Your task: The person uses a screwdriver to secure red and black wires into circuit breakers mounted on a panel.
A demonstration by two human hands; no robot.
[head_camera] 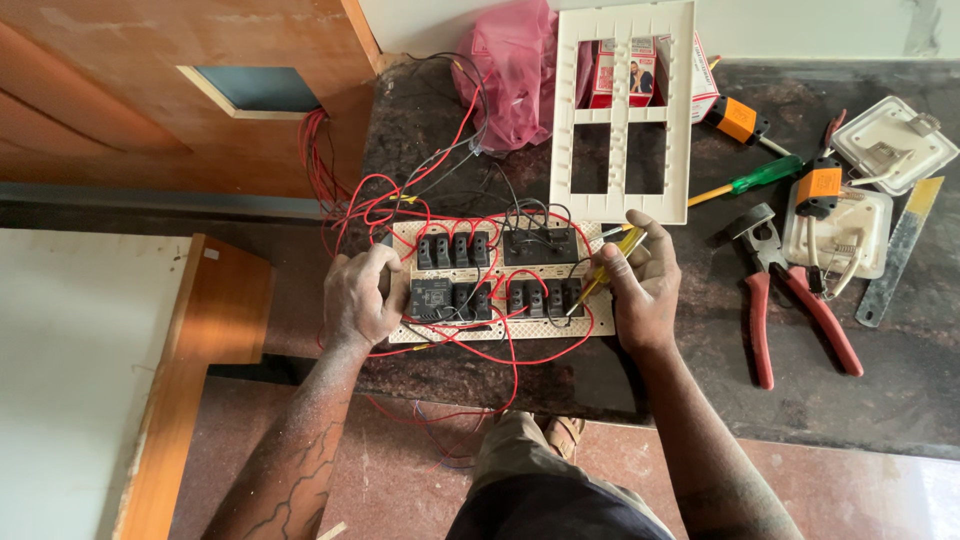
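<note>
Head view: you look straight down at a dark speckled stone counter (900, 400), with a brown wooden panel to your left and your own knees below.
Counter: polished granite, hard and glossy, carrying the work and a scatter of tools.
Cover frame: a white plastic faceplate (622, 110) with rectangular openings leans upright behind the board; it is not fitted, so closing up looks still to come.
Switch board: a cream perforated plate (490, 285) lies flat at the counter's near edge between your hands, back side up.
Modules: two rows of black, blocky switch bodies (455, 250) already sit in the plate.
Wiring: thin red wires (520, 350), with a few black ones, loop between the modules and trail off left toward an opening in the wooden panel; many links appear made, though the loose tangle suggests wiring is unfinished.
Left hand: your left hand (362, 297) curls over the board's left end, fingers closed on its edge, steadying it.
Right hand: your right hand (640, 285) pinches a screwdriver.
Screwdriver: a slim yellow-handled screwdriver (600, 272), its tip angled down at a lower-row module on the right.
Pliers: red-handled pliers (790, 300) lie open to your right, matte grips, grey steel jaws.
Other tools: a green-handled screwdriver (765, 176) and a steel ruler (900, 250) lie further right.
Pink bag: a crumpled, thin plastic bag (515, 70) at the back.
</note>
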